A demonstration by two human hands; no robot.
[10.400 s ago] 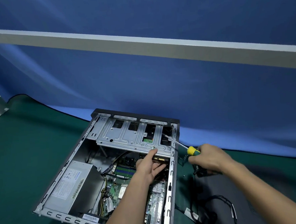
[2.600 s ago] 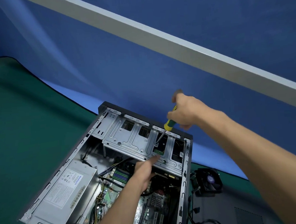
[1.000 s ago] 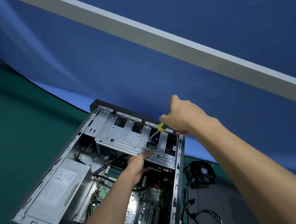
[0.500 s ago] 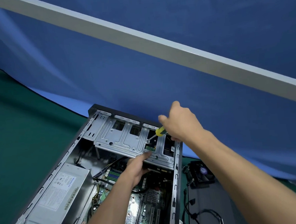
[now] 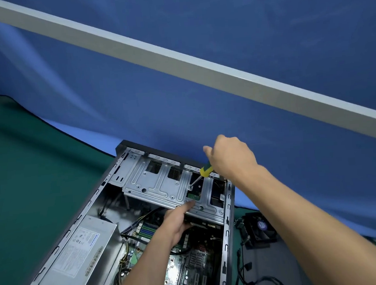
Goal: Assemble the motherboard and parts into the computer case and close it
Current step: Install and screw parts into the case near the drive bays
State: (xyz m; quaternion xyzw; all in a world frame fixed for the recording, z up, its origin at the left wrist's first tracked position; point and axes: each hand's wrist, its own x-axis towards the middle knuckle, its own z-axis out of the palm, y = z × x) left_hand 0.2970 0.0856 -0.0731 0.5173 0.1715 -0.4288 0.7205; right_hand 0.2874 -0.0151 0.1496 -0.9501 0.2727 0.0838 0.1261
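From my remote seat, reading left to right: a green mat [image 5: 31, 185] covers the table, with a blue cloth backdrop [image 5: 179, 94] behind it. On the mat lies the open computer case [image 5: 92, 205], side panel off. At its near left sits the grey power supply [image 5: 84, 254]. To the right of that the green motherboard [image 5: 190, 272] shows in the case floor, already in place. Across the far end of the case runs a silver drive cage [image 5: 161, 185].

The left hand [image 5: 176, 222] reaches in from below. Its thumb lies along the cage's front edge and its other fingers curl under it, gripping and steadying the metal.

Further right, the right hand [image 5: 229, 157] has its fingers wrapped round the yellow and green screwdriver [image 5: 203, 173]. The shaft slants down and left to a screw [image 5: 189, 187] on top of the cage. A moment ago the tip hovered near the cage opening; now it sits on the screw head, and the hand has shifted slightly higher. I judge the cage is being fastened, so the case cannot be closed yet.

Rightmost, outside the case, a black cooling fan [image 5: 258, 228] and loose black cables [image 5: 263, 281] lie on the mat, apparently still to be fitted.
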